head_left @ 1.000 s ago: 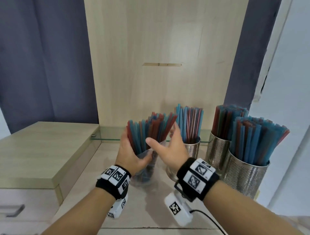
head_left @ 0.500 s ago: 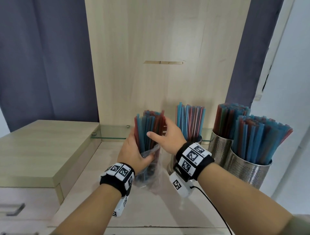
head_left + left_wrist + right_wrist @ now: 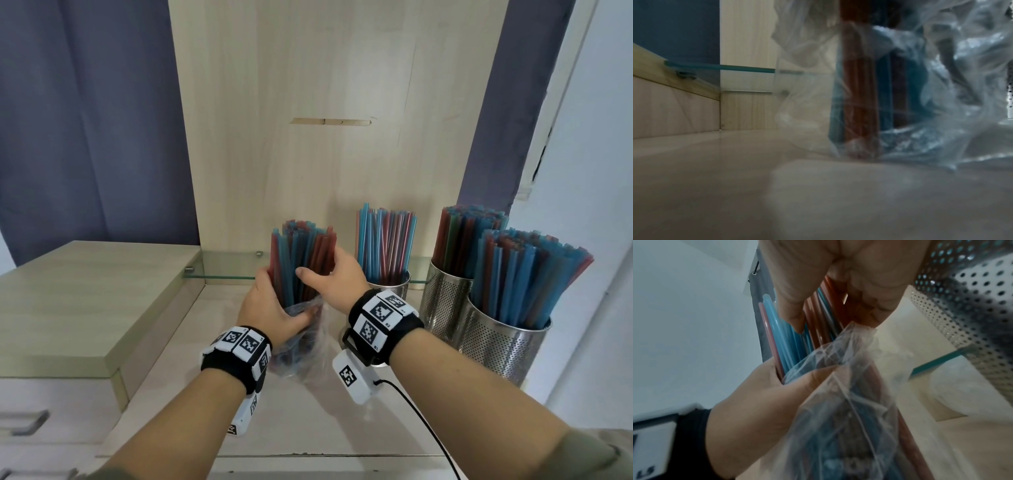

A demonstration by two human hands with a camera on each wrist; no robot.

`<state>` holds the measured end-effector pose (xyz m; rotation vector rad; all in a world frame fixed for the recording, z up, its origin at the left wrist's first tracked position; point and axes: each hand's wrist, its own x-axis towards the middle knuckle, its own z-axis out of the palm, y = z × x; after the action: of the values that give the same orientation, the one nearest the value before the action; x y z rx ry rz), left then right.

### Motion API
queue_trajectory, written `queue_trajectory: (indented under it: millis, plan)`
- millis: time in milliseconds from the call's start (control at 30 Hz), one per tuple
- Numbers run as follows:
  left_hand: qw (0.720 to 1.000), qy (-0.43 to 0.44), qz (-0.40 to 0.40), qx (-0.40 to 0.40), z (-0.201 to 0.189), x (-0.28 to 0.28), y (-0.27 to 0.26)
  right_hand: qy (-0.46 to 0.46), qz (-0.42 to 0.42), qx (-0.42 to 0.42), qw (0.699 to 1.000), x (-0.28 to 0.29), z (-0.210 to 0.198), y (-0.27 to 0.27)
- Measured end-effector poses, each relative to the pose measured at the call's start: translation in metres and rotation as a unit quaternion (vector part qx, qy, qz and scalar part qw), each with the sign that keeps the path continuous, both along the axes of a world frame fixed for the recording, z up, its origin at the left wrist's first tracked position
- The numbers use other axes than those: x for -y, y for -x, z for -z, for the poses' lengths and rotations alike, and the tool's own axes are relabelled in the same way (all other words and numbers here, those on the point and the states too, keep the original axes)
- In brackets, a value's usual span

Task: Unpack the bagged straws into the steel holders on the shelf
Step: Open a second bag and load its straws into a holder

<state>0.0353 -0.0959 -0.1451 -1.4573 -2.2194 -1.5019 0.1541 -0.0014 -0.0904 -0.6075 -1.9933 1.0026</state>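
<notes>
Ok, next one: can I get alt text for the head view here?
Two hands lift a bundle of red and blue straws out of a clear plastic bag: the left hand grips the bag, the right hand grips the straws. To the right on the wooden shelf stand three perforated steel holders, all full of straws.

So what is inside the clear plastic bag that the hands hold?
Red and blue straws stand upright in the plastic bag, upper halves sticking out. The left hand covers part of the bag, so the count stays unclear.
</notes>
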Motion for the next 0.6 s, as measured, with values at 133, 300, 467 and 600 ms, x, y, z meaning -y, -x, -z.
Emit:
queue_trajectory:
  millis: [133,300,467,600]
  plan:
    - [1.000,-0.011,0.009,0.007,-0.002,0.001,-0.003,-0.005,0.006,0.006,1.000,-0.002,0.001,0.000]
    - [1.000,-0.022,0.016,0.011,-0.003,0.002,-0.003,0.002,0.018,0.025,1.000,-0.006,-0.002,0.004]
    - [0.999,-0.026,-0.003,0.021,-0.002,-0.001,-0.001,0.028,0.036,0.027,0.999,-0.009,-0.009,0.008]
    - [1.000,-0.013,-0.011,0.026,-0.003,-0.002,0.000,0.048,0.048,-0.004,0.998,-0.006,-0.018,0.010]
